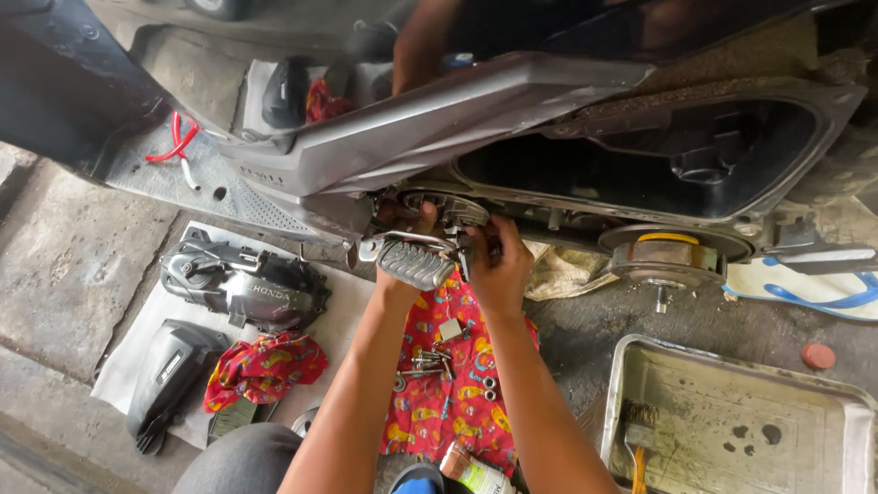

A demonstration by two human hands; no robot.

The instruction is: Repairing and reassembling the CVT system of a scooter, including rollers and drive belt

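Note:
Both my hands reach into the open side of a scooter's engine [457,212], below the grey body panel [430,119]. My left hand [407,240] is pressed against the front pulley area, partly behind a ribbed footrest [413,263]. My right hand [498,261] grips at the same spot, fingers curled; what it holds is hidden. The rear clutch assembly [672,252] with its yellow ring sits exposed to the right. On the ground under my arms lies a red patterned cloth [457,402] with several bolts [430,364].
A removed engine cover [242,288], a black plastic cover [169,375] and a red rag [265,366] lie on white cloth at left. A metal tray [741,421] with a brush [637,430] stands at right. Another person's arm [416,46] shows beyond the scooter.

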